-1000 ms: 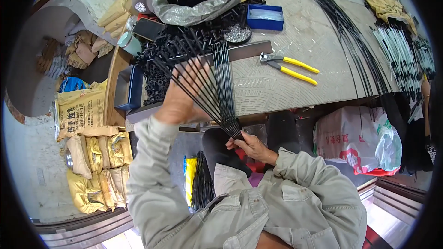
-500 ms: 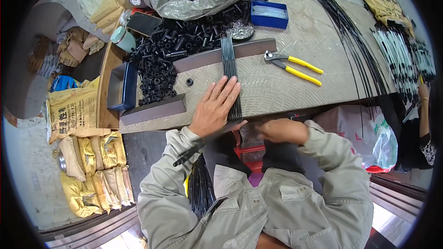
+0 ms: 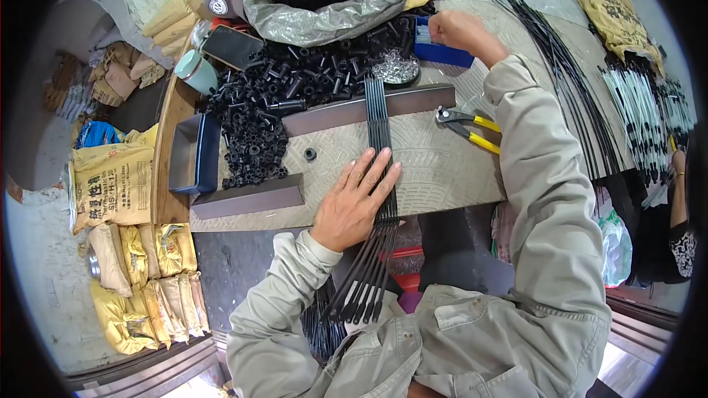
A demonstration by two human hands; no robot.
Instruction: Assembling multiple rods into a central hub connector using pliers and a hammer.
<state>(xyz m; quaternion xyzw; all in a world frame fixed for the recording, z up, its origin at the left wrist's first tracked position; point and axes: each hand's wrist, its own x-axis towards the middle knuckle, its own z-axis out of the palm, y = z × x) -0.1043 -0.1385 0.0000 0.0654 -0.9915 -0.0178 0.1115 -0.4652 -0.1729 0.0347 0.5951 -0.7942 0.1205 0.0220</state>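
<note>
Thin, straight black rods [image 3: 377,119] are being held down side by side in a flat, narrow row across the table [image 3: 435,169]. Near their far ends, a long brownish bar [image 3: 420,99] is being crossed by them. Past the table's near edge, their thicker black tips [image 3: 358,313] are being spread in a loose fan. Beyond the bar, to the right, a rectangular blue box [image 3: 444,54] is being reached over, its pale contents [image 3: 422,35] being partly hidden.
</note>
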